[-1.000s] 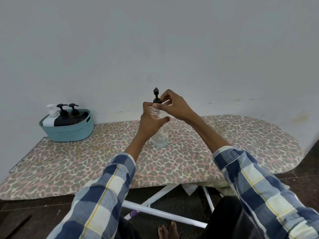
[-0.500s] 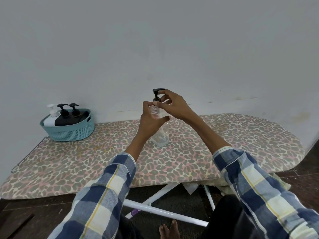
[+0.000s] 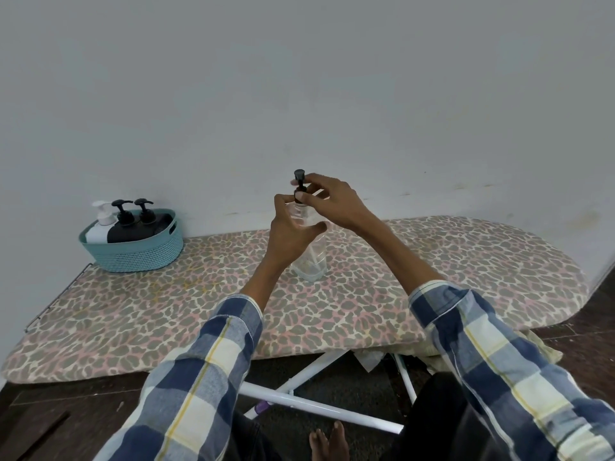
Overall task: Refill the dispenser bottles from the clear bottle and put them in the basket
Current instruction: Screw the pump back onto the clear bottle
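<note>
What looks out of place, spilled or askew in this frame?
Nothing stands out. The clear bottle stands upright on the ironing board, held by the left hand, with the right hand at its black pump; no spill shows.

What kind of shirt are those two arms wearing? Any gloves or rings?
Both arms wear a checked shirt in navy, pale blue and cream squares with thin yellow lines. The left sleeve and right sleeve end at buttonless-looking cuffs below the forearms. The left hand and right hand are bare: no gloves or rings visible.
</note>
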Tool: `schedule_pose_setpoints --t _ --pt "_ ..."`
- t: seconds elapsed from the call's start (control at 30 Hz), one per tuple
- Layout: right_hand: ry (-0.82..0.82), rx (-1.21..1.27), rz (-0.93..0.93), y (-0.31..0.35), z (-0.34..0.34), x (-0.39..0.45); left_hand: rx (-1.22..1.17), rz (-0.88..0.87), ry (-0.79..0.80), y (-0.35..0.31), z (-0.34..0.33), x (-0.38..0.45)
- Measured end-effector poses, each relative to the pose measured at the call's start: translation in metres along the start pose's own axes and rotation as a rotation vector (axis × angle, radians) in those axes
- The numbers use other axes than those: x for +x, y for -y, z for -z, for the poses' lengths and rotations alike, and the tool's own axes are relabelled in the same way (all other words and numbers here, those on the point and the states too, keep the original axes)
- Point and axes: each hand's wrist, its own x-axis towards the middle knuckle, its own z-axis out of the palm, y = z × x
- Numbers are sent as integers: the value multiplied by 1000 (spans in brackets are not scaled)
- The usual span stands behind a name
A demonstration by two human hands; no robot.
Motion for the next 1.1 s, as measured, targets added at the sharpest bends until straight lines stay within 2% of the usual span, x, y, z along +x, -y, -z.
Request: schedule_pose_setpoints --t 0.07,0.2,0.43,0.63,0.8,0.87,1.1 --pt "-23 -39 11 -4 0 0 -3 -5 7 -1 -2 1" --pt "-186 -92 -51 -5 -11 -2 -11 -11 5 -3 -6 1" --pt "-35 -110 64 6 -2 -7 -4 2 -20 -1 0 -2" --pt "-196 -179 14 2 -13 -3 16 -25 -4 -4 -5 -2" --pt "-27 -48 52 1 -5 -2 3 6 -16 2 1 -4" --pt "7 -81 60 3 -2 -1 11 5 -12 0 1 -6" --pt "-212 -189 23 6 -21 -5 52 -15 -126 -3 -12 -11"
